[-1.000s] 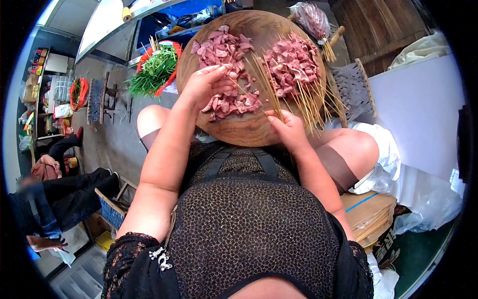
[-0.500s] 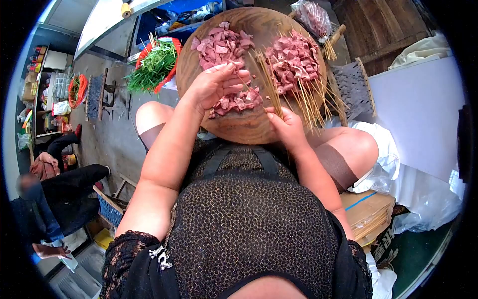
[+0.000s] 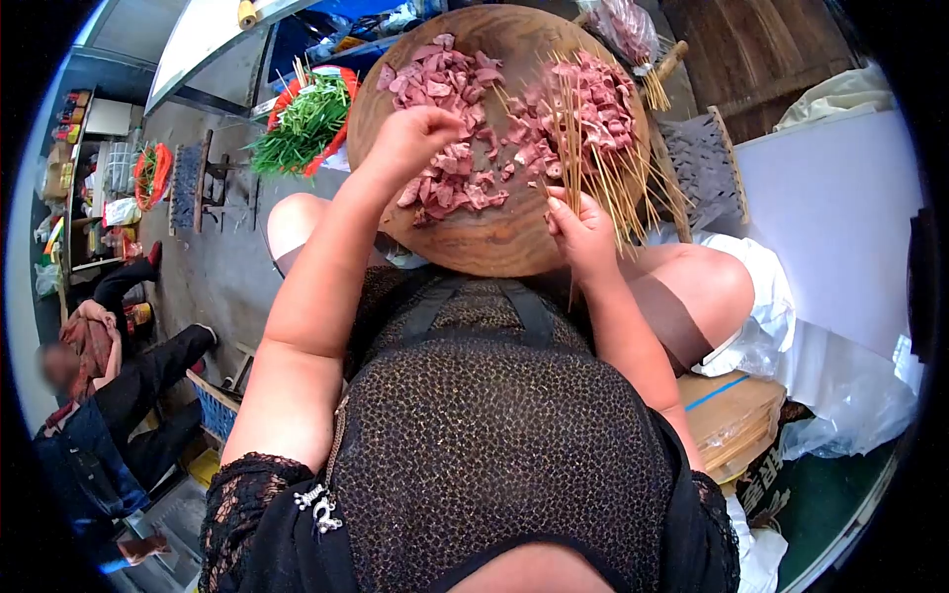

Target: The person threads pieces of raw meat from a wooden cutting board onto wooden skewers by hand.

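My right hand is wrapped round a bundle of thin bamboo skewers that points away from me over the round wooden board. My left hand is over the heap of raw meat pieces on the board's left side, its fingers curled together. Whatever those fingertips pinch is hidden. To the right, skewered meat lies piled up, with bare skewer ends fanning toward my right knee. A few loose meat bits lie between the two heaps.
Green vegetables in a red-rimmed container stand left of the board. A woven stool and a bag of skewered meat are at right. Cardboard lies beside my right hip. Another person sits at far left.
My left hand has turned from palm-up to fingers curled down and in over the meat. The skewer bundle now stands straighter and farther right. The person at left has shifted posture.
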`<state>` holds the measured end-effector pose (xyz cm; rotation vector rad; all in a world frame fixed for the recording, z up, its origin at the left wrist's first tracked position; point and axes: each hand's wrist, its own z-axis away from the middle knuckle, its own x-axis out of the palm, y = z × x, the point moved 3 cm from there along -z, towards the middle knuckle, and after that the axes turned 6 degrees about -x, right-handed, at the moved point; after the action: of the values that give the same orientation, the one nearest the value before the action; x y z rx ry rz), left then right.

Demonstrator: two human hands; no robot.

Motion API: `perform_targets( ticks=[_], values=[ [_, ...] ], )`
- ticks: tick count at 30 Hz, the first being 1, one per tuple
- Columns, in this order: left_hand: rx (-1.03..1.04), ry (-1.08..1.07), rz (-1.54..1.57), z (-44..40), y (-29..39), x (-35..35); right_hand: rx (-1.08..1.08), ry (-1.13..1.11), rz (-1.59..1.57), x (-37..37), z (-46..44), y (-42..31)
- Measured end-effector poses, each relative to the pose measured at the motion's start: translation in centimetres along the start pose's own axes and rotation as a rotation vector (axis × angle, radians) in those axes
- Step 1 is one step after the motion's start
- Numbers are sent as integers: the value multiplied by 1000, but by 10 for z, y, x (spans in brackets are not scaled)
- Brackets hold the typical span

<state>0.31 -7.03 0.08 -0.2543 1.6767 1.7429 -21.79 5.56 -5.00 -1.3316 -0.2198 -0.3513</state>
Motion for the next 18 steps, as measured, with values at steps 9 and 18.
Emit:
perform_targets(
  ticks=[9,18],
  values=[
    [161,79,-596,26,0,24,34,2,55,0,4,-1],
    [177,86,-281,12,-13,18,36,-19,40,3,5,-1]
  ],
)
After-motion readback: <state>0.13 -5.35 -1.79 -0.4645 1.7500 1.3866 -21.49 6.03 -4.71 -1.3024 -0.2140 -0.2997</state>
